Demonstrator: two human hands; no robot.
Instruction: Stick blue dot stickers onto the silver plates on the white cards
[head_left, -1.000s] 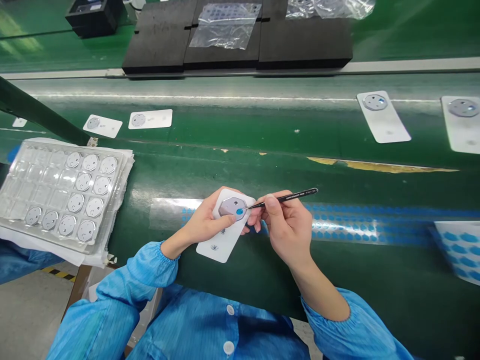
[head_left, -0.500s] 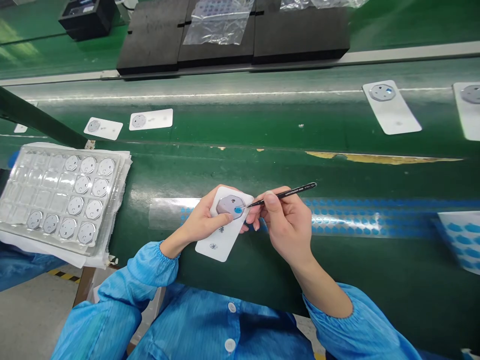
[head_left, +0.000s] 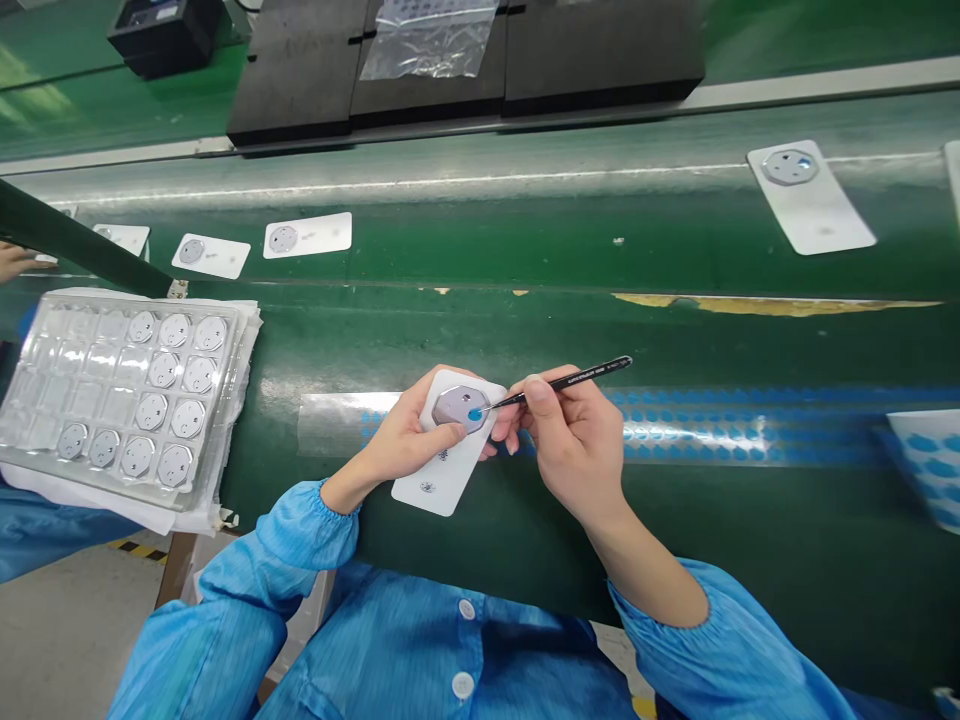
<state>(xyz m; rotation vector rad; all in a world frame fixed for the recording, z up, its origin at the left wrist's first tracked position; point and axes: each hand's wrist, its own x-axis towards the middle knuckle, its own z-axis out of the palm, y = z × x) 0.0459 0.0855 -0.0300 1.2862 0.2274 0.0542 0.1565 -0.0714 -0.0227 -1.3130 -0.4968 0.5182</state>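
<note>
We hold the white card (head_left: 448,462) in our left hand (head_left: 409,440), fingers closed around its upper end, just above the green counter (head_left: 525,330), and this card is the landmark for everything here. On the upper part of the card sits the grey octagonal piece (head_left: 459,407), and on this piece, toward its right side, lies the small blue dot sticker (head_left: 475,414). Our right hand (head_left: 574,450), just right of the card, grips the black tweezers (head_left: 570,380) between thumb and fingers, with the tip touching the dot. To do this step well, we think the left thumb should keep the card flat and steady, and the tweezers should press lightly, so the dot sits centred and does not wrinkle. Behind and to the right of the card lies the strip of blue dots (head_left: 712,430); far to the left of the card is the clear tray (head_left: 45,400) with more pieces.
</note>
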